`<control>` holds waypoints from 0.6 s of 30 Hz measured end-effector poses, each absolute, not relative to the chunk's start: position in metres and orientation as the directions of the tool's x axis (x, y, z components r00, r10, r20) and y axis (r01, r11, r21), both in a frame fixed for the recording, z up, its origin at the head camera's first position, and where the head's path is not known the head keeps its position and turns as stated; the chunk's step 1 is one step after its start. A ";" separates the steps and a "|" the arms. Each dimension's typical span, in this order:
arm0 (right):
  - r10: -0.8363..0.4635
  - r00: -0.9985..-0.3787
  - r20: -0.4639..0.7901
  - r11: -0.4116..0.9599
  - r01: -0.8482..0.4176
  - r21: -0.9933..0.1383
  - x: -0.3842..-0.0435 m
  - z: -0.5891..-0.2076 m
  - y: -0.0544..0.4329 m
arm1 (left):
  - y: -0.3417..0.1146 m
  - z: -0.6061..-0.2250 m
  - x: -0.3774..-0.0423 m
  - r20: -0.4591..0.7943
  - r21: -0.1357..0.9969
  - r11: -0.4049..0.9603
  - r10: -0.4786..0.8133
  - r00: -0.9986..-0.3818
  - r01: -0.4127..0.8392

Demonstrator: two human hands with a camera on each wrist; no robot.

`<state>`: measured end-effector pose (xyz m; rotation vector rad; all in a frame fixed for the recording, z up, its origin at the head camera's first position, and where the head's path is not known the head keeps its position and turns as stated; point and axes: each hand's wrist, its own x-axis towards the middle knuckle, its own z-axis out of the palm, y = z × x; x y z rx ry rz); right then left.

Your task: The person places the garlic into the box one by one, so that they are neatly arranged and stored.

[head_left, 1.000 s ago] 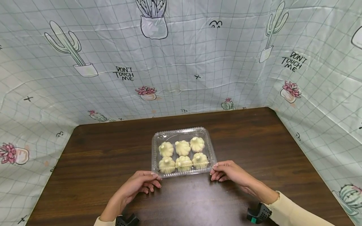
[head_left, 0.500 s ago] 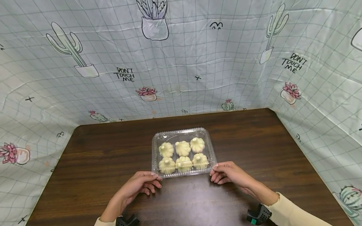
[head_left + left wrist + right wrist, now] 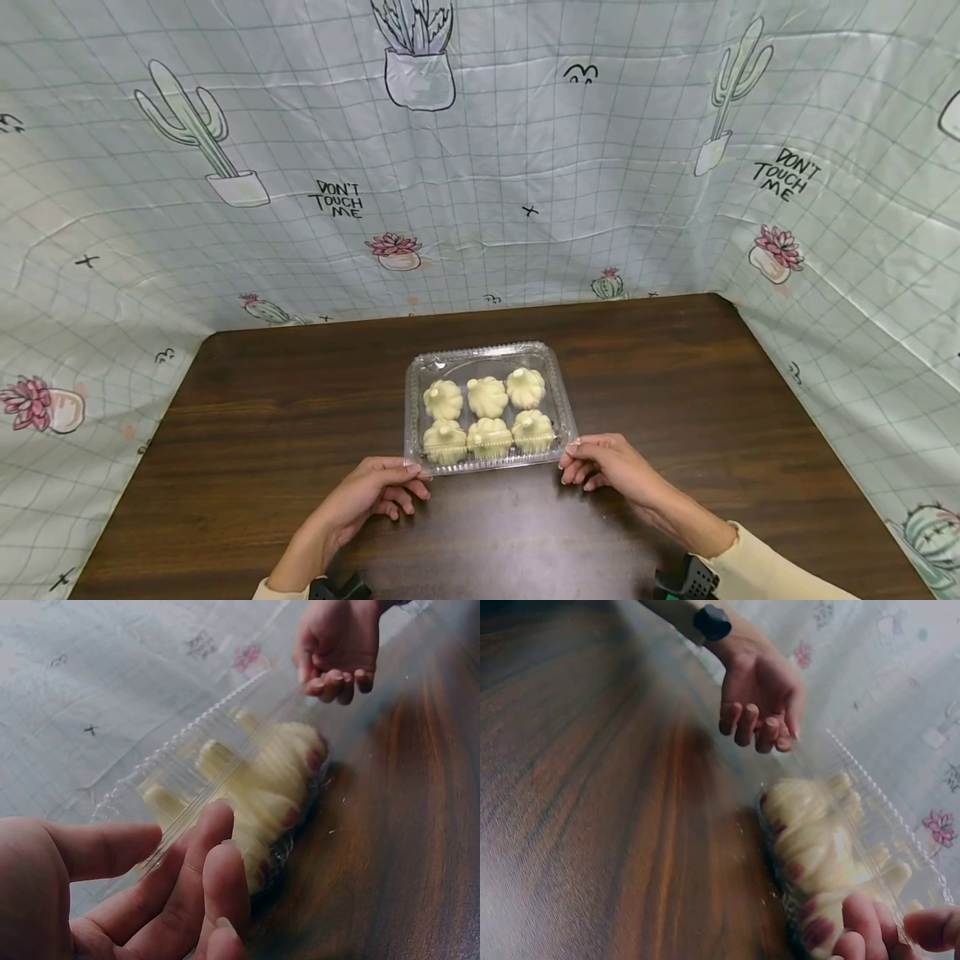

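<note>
A clear plastic clamshell box [image 3: 487, 350] sits mid-table, with several pale garlic bulbs [image 3: 487, 397] in two rows inside. At its front left corner, my left hand [image 3: 371, 490] pinches the rim between thumb and fingers. My right hand [image 3: 618, 471] pinches the front right corner the same way. In the left wrist view, the thumb and fingers of the left hand [image 3: 172, 900] meet at the thin plastic edge. From the right wrist, the right hand [image 3: 877, 934] shows partly, at the same long edge. Purple-pink patches mark the undersides of the bulbs [image 3: 810, 855].
The dark wooden table [image 3: 285, 400] extends around the box on all sides. Behind it and along both sides hangs a pale gridded cloth [image 3: 465, 183] printed with cacti and lettering. Each wrist bears a black strapped device [image 3: 686, 577].
The head view has shifted slightly, so the scene sits a little lower and to the right. Both hands keep their hold on the box's corners, and the box appears still.
</note>
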<state>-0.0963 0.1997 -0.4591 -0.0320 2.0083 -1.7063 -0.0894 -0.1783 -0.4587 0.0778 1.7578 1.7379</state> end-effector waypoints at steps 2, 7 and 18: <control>-0.320 -0.884 -0.341 0.214 0.284 -0.935 -0.095 -0.460 0.198 | -0.178 -0.459 -0.089 -0.402 0.911 0.118 0.470 -0.786 -0.395; -0.308 -0.895 -0.323 0.206 0.269 -0.941 -0.094 -0.461 0.196 | -0.177 -0.460 -0.089 -0.400 0.913 0.118 0.454 -0.796 -0.391; -0.309 -0.888 -0.341 0.189 0.294 -0.937 -0.095 -0.461 0.195 | -0.174 -0.460 -0.088 -0.401 0.914 0.112 0.406 -0.821 -0.391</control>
